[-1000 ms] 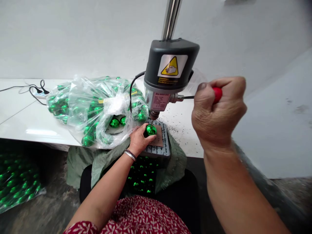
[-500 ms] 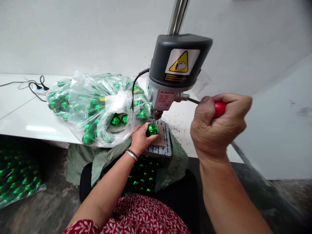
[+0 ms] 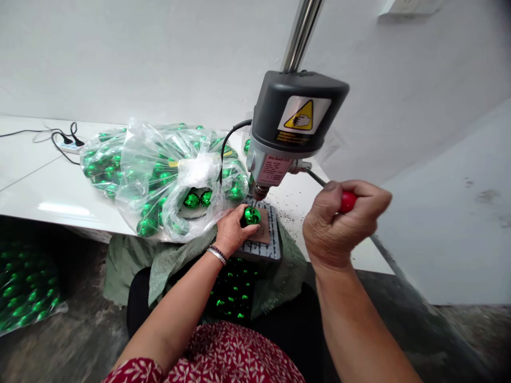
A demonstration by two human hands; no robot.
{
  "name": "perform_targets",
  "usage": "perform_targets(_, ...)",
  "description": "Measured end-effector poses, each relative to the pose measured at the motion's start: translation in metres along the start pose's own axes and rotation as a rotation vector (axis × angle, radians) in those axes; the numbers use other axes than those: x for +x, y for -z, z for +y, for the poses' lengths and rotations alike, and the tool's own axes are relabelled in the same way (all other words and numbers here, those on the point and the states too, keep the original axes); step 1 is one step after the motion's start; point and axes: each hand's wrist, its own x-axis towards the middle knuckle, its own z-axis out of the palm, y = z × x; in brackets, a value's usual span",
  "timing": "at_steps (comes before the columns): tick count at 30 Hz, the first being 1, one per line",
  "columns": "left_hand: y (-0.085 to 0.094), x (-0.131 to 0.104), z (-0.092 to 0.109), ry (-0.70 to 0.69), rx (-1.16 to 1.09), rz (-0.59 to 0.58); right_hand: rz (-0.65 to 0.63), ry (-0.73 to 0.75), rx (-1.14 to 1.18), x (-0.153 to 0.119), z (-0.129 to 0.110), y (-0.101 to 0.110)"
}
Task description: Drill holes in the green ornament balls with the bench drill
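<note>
A shiny green ball is gripped in my left hand, between thumb and fingers, on a brown board over the slotted base of a small bench drill. Just above the ball is the drill's chuck with its thin bit. My right hand is wrapped round the red knob at the end of the drill's feed lever.
A clear plastic bag of green balls lies on the white table, left of the drill. Black plugs sit in a power strip. Dark shavings lie right of the base. More green balls fill another bag on the floor and an open green sack below the base.
My right hand has brought the red knob down and to the left in view. The view itself has shifted slightly. My left hand keeps its hold on the green ball.
</note>
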Motion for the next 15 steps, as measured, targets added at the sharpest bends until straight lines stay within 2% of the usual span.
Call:
perform_targets(4,-0.001,0.001,-0.002,-0.013,-0.012,0.006,-0.018,-0.005,0.009,-0.015,0.002,0.003)
perform_targets(6,-0.001,0.002,-0.003,-0.015,-0.041,0.000,-0.017,-0.015,0.004,-0.008,0.000,0.003)
perform_targets(9,0.000,0.004,-0.002,0.003,-0.117,-0.026,-0.041,-0.039,-0.007,0.025,-0.007,-0.002)
perform_targets(11,0.001,0.004,0.000,0.027,-0.175,-0.038,-0.105,-0.074,-0.023,0.054,-0.011,-0.007)
perform_targets(13,0.006,0.000,0.002,0.052,-0.237,-0.027,-0.184,-0.124,-0.067,0.078,-0.014,-0.012)
perform_targets(15,0.017,-0.008,0.004,0.046,-0.288,-0.029,-0.230,-0.147,-0.098,0.091,-0.016,-0.015)
